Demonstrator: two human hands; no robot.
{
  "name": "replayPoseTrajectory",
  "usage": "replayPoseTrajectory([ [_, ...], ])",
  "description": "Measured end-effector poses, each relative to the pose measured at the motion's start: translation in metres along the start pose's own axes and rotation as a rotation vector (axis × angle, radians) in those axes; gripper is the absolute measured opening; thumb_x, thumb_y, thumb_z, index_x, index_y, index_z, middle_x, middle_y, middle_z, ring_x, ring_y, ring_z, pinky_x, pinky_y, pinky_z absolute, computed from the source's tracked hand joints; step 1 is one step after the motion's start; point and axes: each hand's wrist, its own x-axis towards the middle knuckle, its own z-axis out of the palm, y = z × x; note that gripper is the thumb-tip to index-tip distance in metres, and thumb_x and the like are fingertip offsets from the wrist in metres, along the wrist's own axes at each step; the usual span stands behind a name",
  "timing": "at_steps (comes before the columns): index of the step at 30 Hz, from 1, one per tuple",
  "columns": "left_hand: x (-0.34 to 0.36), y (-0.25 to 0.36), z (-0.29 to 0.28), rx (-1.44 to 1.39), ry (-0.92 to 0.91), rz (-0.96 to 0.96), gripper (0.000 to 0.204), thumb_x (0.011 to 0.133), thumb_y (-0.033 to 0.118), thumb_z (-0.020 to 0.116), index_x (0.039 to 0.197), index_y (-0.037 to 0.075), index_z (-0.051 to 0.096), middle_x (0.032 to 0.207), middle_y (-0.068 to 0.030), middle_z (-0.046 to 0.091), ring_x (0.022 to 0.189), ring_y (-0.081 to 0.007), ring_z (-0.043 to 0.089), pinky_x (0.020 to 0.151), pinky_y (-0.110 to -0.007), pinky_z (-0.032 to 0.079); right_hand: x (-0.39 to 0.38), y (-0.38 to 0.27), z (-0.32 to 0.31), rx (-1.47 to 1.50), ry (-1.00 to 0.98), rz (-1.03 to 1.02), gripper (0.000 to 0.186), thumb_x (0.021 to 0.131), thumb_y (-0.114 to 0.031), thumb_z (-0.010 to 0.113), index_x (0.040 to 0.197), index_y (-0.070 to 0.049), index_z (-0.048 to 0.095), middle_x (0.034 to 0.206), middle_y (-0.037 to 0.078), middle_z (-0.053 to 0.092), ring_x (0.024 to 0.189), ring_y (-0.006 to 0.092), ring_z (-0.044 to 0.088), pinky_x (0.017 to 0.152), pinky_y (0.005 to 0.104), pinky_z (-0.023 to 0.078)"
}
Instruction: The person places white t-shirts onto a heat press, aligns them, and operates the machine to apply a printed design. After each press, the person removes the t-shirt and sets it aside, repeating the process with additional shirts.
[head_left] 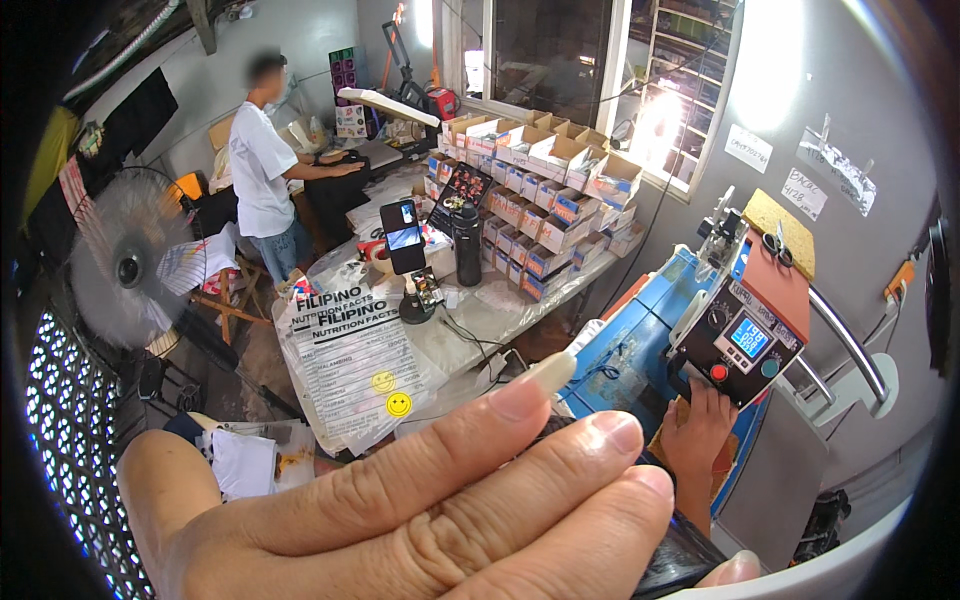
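My left hand (440, 520) fills the lower foreground, very close, its fingers stretched out toward the right. Beneath the fingers shows part of a glossy black thing (685, 560); its kind is hidden. On the right my right hand (700, 430) reaches up to a heat press (745, 330), fingers curled at the black handle (677, 380) below its control box. The box has a lit display, a red button and a dial. Scissors (777, 250) lie on a yellowish pad (790, 230) on top of the press. Alongside it is a blue surface (630, 335) with a dark cable.
A printed clear plastic sheet (350, 365) hangs over the table's edge. On the table are a phone (403, 237) on a stand, a black tumbler (467, 245) and stacked small boxes (550, 200). A fan (128, 268) stands left; a person (262, 165) works behind it.
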Motion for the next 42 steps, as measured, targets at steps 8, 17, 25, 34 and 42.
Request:
replayPoseTrajectory([
  [8,0.013,0.014,-0.016,0.016,-0.121,-0.168,0.086,0.053,0.025,0.095,0.126,-0.003,0.057,0.106,-0.0181,0.068,0.093,-0.0244,0.069,0.084,-0.032,0.053,0.007,-0.001,-0.019,-0.005,-0.082,0.002,0.044,0.075,-0.022,0.073,0.112,-0.002,0.059,0.101,0.016,0.06,0.098,0.0356,0.055,0.088,0.0479,0.039],
  [17,-0.015,-0.1,-0.024,0.221,-0.217,-0.592,0.091,0.054,0.03,0.094,0.131,0.002,0.055,0.12,-0.0169,0.064,0.11,-0.0296,0.064,0.095,-0.038,0.05,0.028,-0.02,-0.01,-0.129,-0.16,0.18,0.038,0.085,-0.037,0.068,0.098,-0.001,0.064,0.093,0.017,0.067,0.091,0.0369,0.062,0.088,0.0478,0.043],
  [25,-0.116,-0.341,0.052,0.287,0.164,-0.867,0.087,0.054,0.027,0.094,0.127,-0.001,0.056,0.112,-0.0203,0.068,0.103,-0.0307,0.067,0.09,-0.037,0.052,0.035,-0.007,0.029,-0.263,0.028,0.021,0.031,0.089,-0.033,0.066,0.073,-0.007,0.06,0.07,0.013,0.06,0.06,0.0381,0.058,0.054,0.044,0.046],
  [34,-0.168,-0.569,0.099,0.521,0.328,-0.958,0.088,0.057,0.027,0.092,0.129,-0.004,0.053,0.125,-0.0232,0.061,0.116,-0.0355,0.059,0.099,-0.04,0.047,0.017,0.01,0.024,-0.295,-0.104,0.005,0.036,0.093,-0.031,0.06,0.082,0.004,0.062,0.07,0.019,0.059,0.06,0.0411,0.058,0.054,0.0472,0.045],
  [42,-0.165,-0.614,0.096,0.513,0.282,-0.98,0.093,0.058,0.024,0.092,0.135,-0.003,0.048,0.131,-0.0244,0.056,0.122,-0.0358,0.054,0.103,-0.039,0.043,-0.026,0.062,-0.003,-0.293,-0.127,0.083,0.035,0.093,-0.028,0.059,0.078,0.004,0.059,0.066,0.019,0.055,0.058,0.0415,0.055,0.053,0.0457,0.042],
])
